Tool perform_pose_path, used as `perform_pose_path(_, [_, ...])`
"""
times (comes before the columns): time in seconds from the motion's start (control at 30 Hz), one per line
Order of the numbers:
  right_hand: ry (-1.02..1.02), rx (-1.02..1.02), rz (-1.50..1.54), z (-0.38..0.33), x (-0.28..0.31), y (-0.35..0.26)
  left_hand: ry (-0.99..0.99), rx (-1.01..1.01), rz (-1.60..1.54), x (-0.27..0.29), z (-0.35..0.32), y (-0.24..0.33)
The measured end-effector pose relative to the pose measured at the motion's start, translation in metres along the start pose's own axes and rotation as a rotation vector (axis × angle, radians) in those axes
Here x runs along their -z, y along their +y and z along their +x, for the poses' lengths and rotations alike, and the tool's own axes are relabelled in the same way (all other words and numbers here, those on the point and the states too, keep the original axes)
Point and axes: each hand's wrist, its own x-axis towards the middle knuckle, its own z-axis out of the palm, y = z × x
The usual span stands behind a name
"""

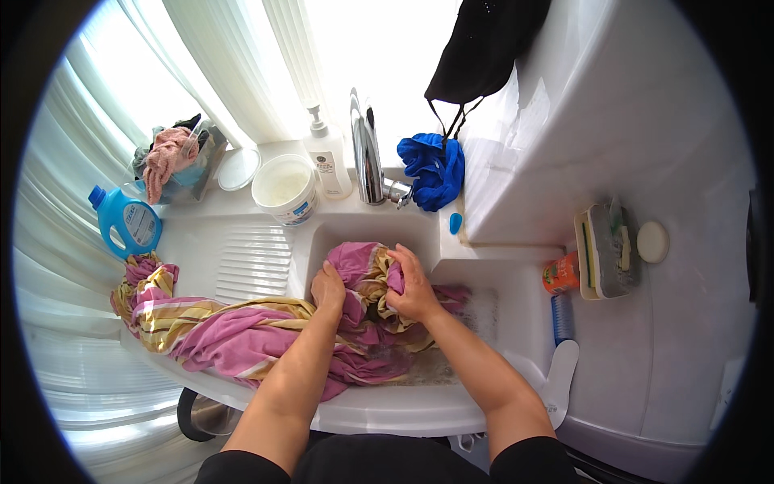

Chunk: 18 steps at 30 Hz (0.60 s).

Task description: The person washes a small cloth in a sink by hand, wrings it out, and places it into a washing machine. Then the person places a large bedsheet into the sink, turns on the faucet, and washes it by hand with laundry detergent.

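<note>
A large pink and yellow striped cloth (234,335) drapes from the washboard side at the left into the basin of the white laundry sink (347,418). My left hand (326,288) is closed on a bunch of it at the basin's left side. Opposite, my right hand (413,286) has its fingers curled round another fold. The bunched part between my hands is raised in a lump. Lower down, the cloth lies in sudsy water (439,367), which hides its lower folds. Ribs of the washboard (254,262) show behind the long twisted part.
Along the back stand a blue detergent bottle (129,222), a bin of clothes (173,161), a white tub (285,189), a pump bottle (328,161) and a chrome faucet (367,153). Blue cloth (433,171) is beside it. At right are an orange container (560,274) and a brush (562,320).
</note>
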Motion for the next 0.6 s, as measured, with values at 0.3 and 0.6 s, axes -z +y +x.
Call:
perform_pose_path(0.3, [-0.202, -0.088, -0.804, -0.037, -0.079, 0.056, -0.064, -0.379, 0.622, -0.056, -0.043, -0.008])
perform_pose_path(0.6, [-0.095, -0.345, -0.638, -0.001, -0.087, 0.078, -0.410, -0.242, 0.480, -0.076, 0.015, 0.013])
